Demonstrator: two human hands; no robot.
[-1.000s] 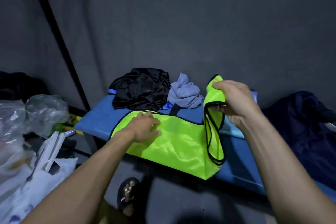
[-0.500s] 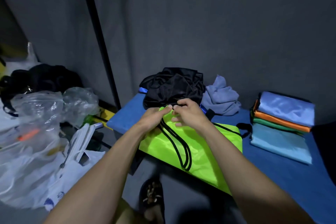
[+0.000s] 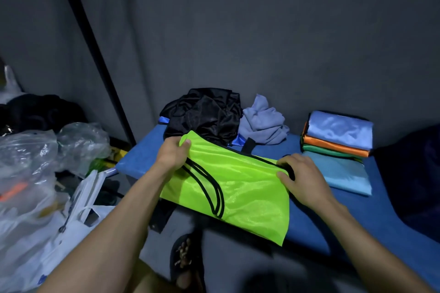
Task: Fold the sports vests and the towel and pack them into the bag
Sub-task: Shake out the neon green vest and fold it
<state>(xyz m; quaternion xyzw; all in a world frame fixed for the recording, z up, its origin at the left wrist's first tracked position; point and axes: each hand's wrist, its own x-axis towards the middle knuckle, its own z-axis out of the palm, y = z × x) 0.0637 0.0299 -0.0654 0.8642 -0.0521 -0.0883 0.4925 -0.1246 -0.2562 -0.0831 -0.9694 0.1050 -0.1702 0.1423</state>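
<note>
Gripping shiny neon vest (image 3: 240,188), black-trimmed, both hands (image 3: 172,153)

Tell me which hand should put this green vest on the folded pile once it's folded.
Right, probably. The right hand grips the vest at its end nearest the pile, which lies just past it on the bench. The left hand holds the far end, by the black cloth.
</note>
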